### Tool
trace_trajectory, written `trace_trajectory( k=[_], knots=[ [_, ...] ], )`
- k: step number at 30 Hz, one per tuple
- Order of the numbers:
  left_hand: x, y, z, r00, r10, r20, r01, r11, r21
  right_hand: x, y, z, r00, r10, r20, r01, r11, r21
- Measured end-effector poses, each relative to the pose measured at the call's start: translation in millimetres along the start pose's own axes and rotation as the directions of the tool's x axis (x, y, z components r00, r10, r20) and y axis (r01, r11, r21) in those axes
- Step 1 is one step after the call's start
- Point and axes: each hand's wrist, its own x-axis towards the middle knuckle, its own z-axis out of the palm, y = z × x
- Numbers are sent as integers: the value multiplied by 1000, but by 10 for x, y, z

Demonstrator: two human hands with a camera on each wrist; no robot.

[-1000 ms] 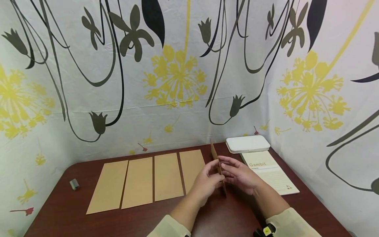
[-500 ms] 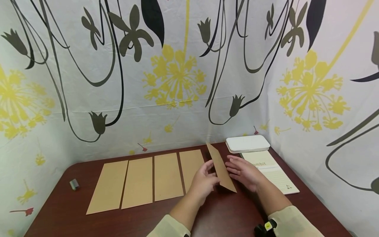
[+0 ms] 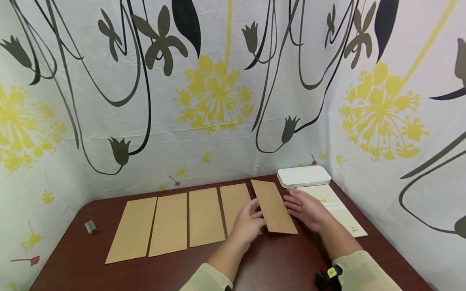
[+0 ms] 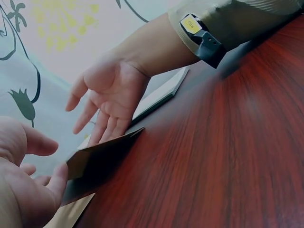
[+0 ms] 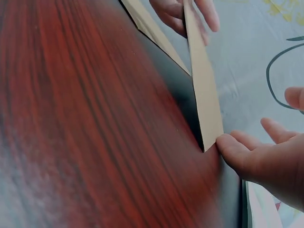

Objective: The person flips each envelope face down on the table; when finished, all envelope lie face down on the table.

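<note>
A brown rectangular card leans at a slant over the table, its left side raised and its right side lower. My left hand holds the raised left edge with its fingertips; some of these fingers are hidden by the card in the head view. At the lower right edge, my right hand touches the card with extended fingers, its palm turned inward. In the right wrist view the card stands nearly edge-on, with a right fingertip against its corner. Several matching cards lie flat in a row to the left.
Behind my right hand lies a cream notepad, below a white flat case at the back right corner. A small grey eraser-like block sits at the far left of the dark red table. Patterned cloth walls surround the table.
From nearly upright, the card has tipped over to the right, so its face now shows broadly. My right hand has drawn back slightly rightward; my left stays at the card's left edge.
</note>
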Motion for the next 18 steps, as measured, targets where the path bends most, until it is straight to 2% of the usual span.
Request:
trace_trajectory(
  k=[10, 14, 18],
  knots=[
    [-34, 59, -41, 998, -1, 55, 1, 1000, -11, 17, -30, -31, 999, -31, -27, 32, 999, 18],
    [-48, 134, -117, 999, 30, 24, -30, 999, 16, 4, -96, -3, 996, -83, -39, 84, 996, 6],
    [-37, 208, -335, 998, 51, -31, -50, 998, 33, 11, -192, 136, 991, -135, -21, 135, 991, -3]
  ],
)
